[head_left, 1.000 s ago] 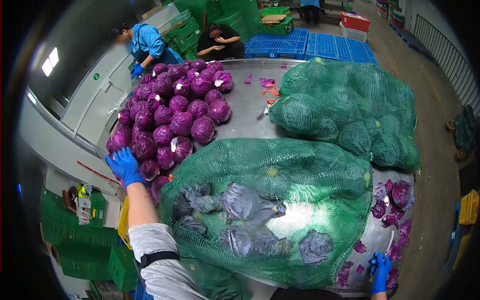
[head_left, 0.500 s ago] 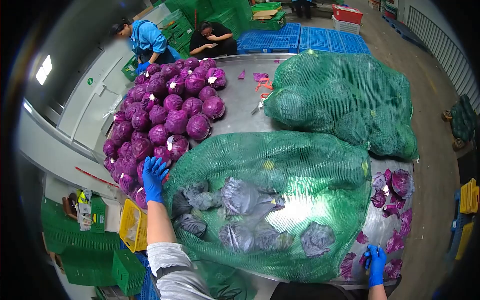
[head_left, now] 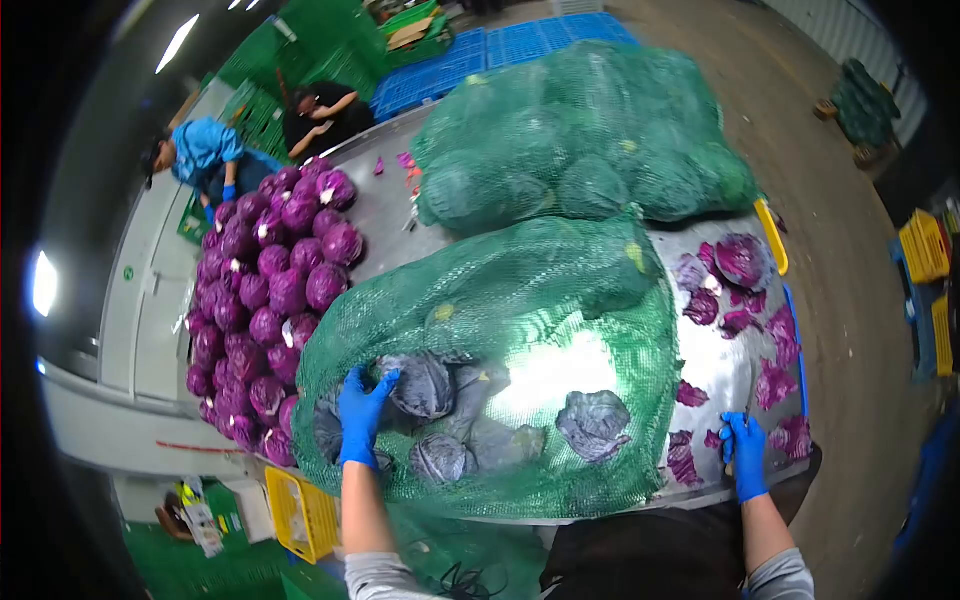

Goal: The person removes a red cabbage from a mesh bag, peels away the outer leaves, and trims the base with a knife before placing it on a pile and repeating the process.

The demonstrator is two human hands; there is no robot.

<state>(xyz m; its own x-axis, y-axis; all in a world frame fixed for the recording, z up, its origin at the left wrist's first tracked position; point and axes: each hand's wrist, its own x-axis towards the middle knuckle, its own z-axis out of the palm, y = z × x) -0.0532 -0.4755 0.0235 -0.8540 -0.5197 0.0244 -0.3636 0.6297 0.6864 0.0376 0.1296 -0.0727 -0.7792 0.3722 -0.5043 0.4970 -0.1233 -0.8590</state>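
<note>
My left hand [head_left: 362,415], in a blue glove, reaches over the green mesh bag [head_left: 480,275] in front of me. Its thumb and fingers are apart, and the thumb tip meets or nearly meets the edge of a dark purple cabbage [head_left: 420,385] in the bag. More cabbages show there, among them one lower down [head_left: 441,458] and one to the right [head_left: 593,425]. My right hand [head_left: 744,455], also gloved, is closed at the table's right side around a thin, blade-like tool that looks like a knife [head_left: 751,388]; most of it is hidden.
A heap of red cabbages [head_left: 270,290] covers the table's left side. Behind lies a second full mesh bag [head_left: 580,140]. Loose purple leaves [head_left: 775,385] and a cut cabbage [head_left: 742,260] are at right. Two people are beyond the heap. A yellow crate [head_left: 300,515] stands below left.
My left hand has moved from beside the cabbage heap to a cabbage in the near bag. My right hand stays by the loose leaves. The camera view has turned right.
</note>
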